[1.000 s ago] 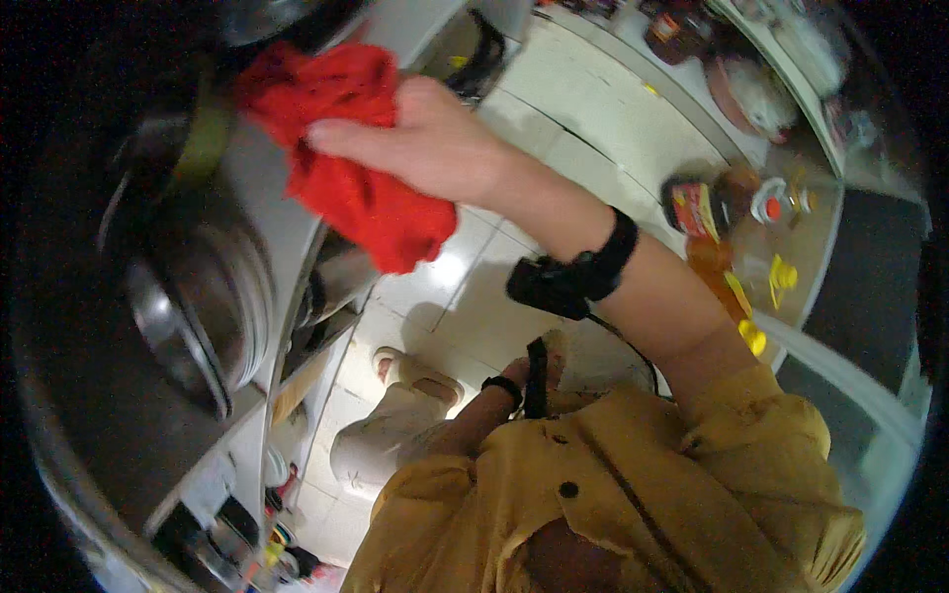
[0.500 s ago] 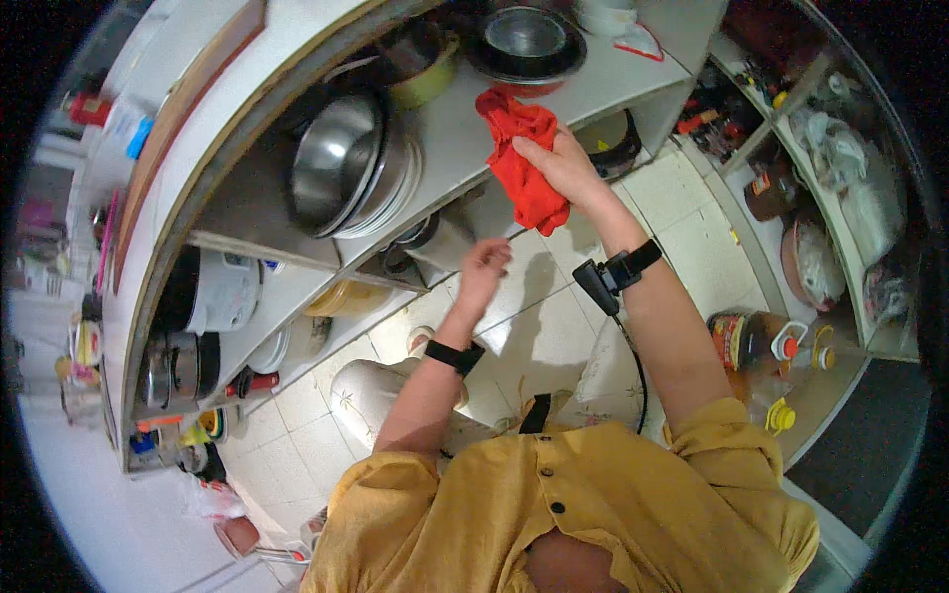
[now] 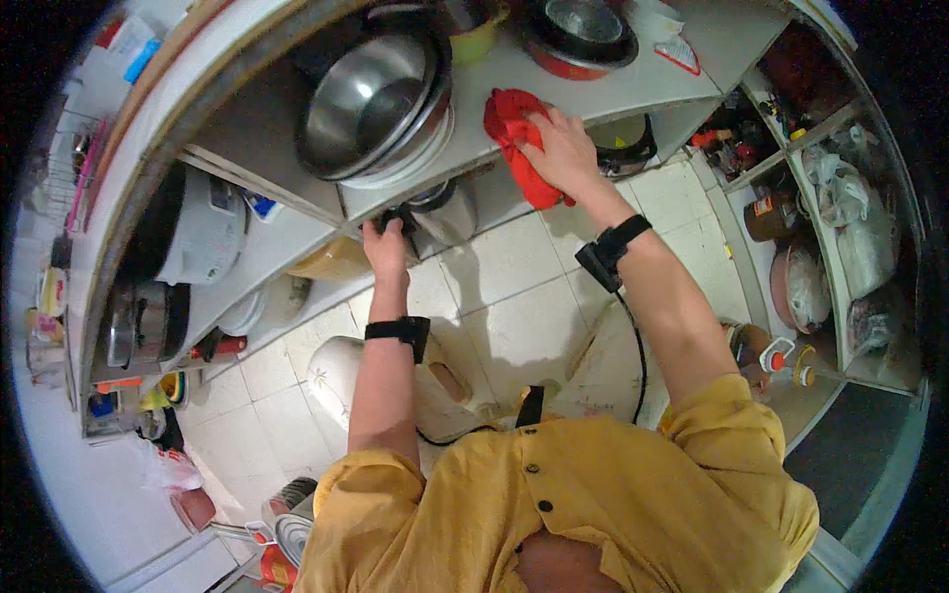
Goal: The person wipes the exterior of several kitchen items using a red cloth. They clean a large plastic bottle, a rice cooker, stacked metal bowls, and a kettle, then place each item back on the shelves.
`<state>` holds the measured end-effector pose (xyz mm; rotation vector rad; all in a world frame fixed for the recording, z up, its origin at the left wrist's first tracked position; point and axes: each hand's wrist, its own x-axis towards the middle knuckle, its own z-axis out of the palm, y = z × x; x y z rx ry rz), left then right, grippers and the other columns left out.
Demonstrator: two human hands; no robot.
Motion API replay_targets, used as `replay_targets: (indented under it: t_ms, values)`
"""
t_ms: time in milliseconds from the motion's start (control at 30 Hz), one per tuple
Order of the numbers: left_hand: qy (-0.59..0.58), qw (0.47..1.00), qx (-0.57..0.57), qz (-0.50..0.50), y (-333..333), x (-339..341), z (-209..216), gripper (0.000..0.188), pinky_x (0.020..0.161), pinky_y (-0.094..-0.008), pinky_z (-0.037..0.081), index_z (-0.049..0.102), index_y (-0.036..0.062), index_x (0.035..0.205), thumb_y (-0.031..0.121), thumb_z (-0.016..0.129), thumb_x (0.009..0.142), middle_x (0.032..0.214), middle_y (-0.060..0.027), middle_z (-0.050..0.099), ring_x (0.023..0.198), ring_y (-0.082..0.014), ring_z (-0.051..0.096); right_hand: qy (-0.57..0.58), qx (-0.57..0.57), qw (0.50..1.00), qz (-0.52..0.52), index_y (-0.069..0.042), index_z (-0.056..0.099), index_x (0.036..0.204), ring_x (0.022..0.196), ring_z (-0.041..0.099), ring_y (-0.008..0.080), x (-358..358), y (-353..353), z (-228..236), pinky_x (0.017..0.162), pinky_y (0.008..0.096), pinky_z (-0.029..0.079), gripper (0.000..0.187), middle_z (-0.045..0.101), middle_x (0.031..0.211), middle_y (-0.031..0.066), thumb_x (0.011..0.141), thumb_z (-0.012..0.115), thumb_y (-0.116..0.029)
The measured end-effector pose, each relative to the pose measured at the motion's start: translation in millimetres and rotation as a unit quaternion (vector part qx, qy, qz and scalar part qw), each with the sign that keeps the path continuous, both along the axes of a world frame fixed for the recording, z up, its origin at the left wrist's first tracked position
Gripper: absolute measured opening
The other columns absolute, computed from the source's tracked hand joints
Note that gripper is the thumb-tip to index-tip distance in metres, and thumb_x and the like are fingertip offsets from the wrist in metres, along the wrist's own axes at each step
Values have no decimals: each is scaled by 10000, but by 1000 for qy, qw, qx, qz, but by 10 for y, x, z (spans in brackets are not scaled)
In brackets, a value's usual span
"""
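Observation:
In my right hand (image 3: 563, 148) is a crumpled red cloth (image 3: 519, 133). The hand is closed round it, and the cloth lies against the front edge of the white shelf (image 3: 484, 148). Farther left and lower, my left hand (image 3: 384, 247) is at the shelf's underside edge, beside a dark object I cannot make out and a metal pot (image 3: 445, 212). Its fingertips are partly hidden, so their grip does not show clearly. Stacked steel bowls (image 3: 371, 104) sit on the shelf above that hand.
A black-rimmed basin (image 3: 578, 44) and a white bowl (image 3: 654, 18) stand farther back on the shelf. At left is a whitish container (image 3: 203, 232). Cubbyholes on the right hold plastic bags (image 3: 860, 227); oil bottles (image 3: 776, 356) stand below. Tiled floor (image 3: 514, 306) lies beneath me.
My left hand has moved left and up to the shelf's edge. The right hand still holds the cloth at the shelf front. The view has shifted, and the bowls now sit farther right and higher.

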<state>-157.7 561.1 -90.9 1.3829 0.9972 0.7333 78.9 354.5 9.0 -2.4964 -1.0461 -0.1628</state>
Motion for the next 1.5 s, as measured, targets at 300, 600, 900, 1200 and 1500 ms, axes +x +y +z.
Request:
replay_targets:
  t_ms: [300,600,900,1200,1500]
  values:
    - [272,939,203,-56,250,194,-220,441,860,-430,496,653,-25,1071,273,729,756,1004,-245,692,982,-406,653,-30,-15,999,42,-173,563,1322,1179,505,372,61,-107,11,976,466,486,495,522,1339,103,875,617,-377]
    - [135,964,-107,-202,-304,250,-100,166,691,-357,508,646,95,891,230,732,848,729,-28,635,664,-144,581,-5,-9,999,35,-194,549,1339,1214,485,386,23,-161,55,994,471,474,503,492,1384,99,887,619,-404]
    - [120,951,-186,-218,-850,0,64,142,657,-357,578,630,100,953,180,704,862,779,-8,570,716,-123,553,34,56,988,137,-175,551,1337,1195,498,369,-270,-581,105,1016,444,453,530,470,1423,102,817,633,-239]
    - [89,929,-227,-276,-1451,91,-132,153,675,-351,569,615,92,993,176,670,878,819,17,594,745,-108,571,41,-46,982,176,-179,520,1350,1208,490,375,-619,-742,-290,1020,447,443,606,445,1443,118,757,644,-170]
    - [33,949,-183,-255,-1585,227,-374,92,514,-258,391,653,57,928,121,663,862,706,50,549,593,-63,483,172,102,977,68,-115,505,1367,1242,458,417,-609,-851,-661,1074,440,390,566,414,1456,189,838,634,-272]
